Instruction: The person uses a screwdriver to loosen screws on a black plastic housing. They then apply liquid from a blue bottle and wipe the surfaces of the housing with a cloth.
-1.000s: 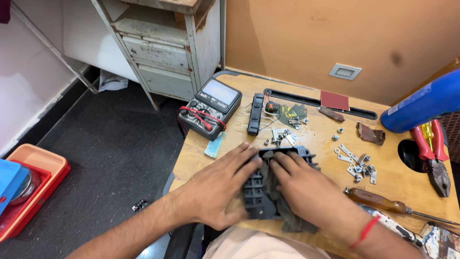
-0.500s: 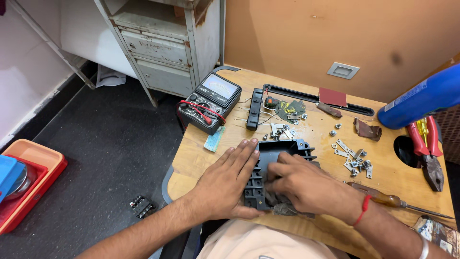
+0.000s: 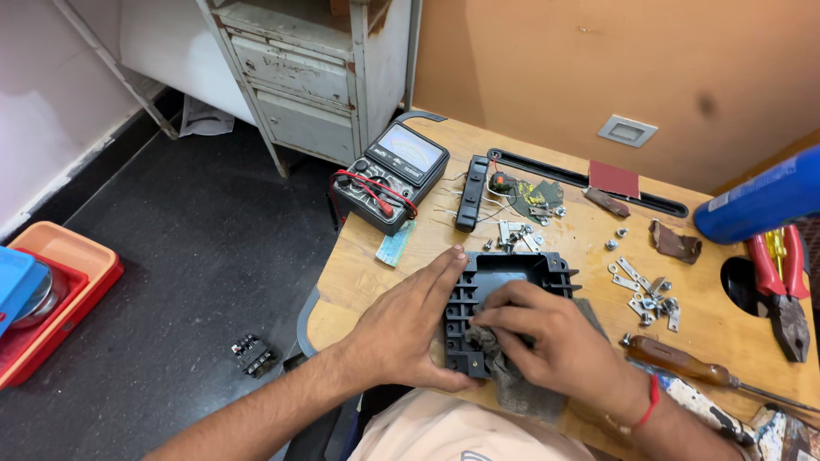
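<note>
2 bare hands rest on a black plastic frame [image 3: 504, 299] lying flat on the wooden table [image 3: 367, 273]: the left hand [image 3: 410, 329] lies open and flat along the frame's left edge, while the right hand [image 3: 547, 337] presses a grey rag [image 3: 521, 388] into its middle with curled fingers. Beyond the left fingertips sits a black meter [image 3: 393, 175] with red leads; just right of the right wrist lies a wooden-handled screwdriver [image 3: 692, 365], and past it small metal parts [image 3: 645, 294] and red pliers [image 3: 781, 282].
</note>
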